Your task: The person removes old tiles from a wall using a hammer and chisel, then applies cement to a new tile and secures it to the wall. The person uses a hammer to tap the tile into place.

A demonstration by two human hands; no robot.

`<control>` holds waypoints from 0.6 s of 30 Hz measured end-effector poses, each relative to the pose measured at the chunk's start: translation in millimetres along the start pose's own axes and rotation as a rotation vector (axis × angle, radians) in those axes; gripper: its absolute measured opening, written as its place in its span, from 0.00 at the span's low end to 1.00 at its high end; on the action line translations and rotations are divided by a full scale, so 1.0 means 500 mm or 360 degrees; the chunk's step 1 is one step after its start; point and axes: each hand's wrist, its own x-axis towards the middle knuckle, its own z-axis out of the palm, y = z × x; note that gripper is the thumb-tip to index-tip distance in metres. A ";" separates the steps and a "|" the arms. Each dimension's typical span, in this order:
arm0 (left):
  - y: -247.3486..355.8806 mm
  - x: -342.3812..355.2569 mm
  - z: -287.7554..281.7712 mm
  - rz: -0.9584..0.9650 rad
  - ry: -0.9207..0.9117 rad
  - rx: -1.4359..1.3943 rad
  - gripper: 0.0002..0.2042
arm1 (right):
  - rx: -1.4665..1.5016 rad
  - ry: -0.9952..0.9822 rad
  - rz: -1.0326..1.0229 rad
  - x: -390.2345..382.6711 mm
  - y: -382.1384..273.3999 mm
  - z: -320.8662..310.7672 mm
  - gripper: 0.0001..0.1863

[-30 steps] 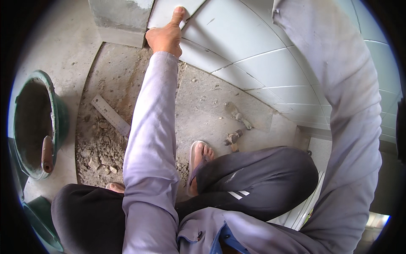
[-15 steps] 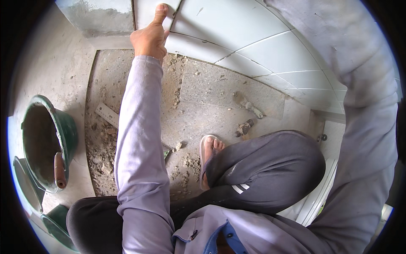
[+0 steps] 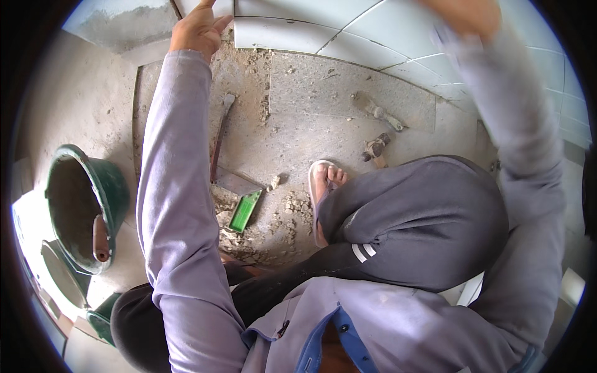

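Note:
At the upper left, my left hand rests against a narrow white tile at the foot of the wall. Its thumb and a finger are stretched apart, and the top of the hand is cut off by the picture's edge. My right hand is raised in front of the tiled wall at the upper right. Motion smears it, so its fingers and anything in them cannot be made out.
A try square with a green handle and a thin metal bar lie among rubble. A brush and a hammer lie right of them. A green bucket holding a wooden-handled tool stands left.
My left hand appears higher and farther left in the picture. The right hand has come into view, blurred, at the top right. The try square's green handle and the metal bar are now uncovered.

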 end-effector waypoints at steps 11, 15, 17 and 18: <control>0.058 -0.100 0.055 0.0108 0.0585 -0.0150 0.44 | 0.1776 -0.0858 0.1642 -0.598 -0.409 0.205 0.08; 0.052 -0.083 0.070 0.0029 0.0552 -0.0132 0.46 | 0.1518 -0.1204 0.1724 -0.746 -0.517 0.205 0.09; 0.048 -0.070 0.080 -0.0073 0.0450 -0.0152 0.46 | 0.1414 -0.0986 0.1840 -0.807 -0.557 0.173 0.10; 0.042 -0.025 0.000 -0.0175 0.0117 0.0078 0.42 | 0.1359 -0.0804 0.1906 -0.837 -0.577 0.155 0.10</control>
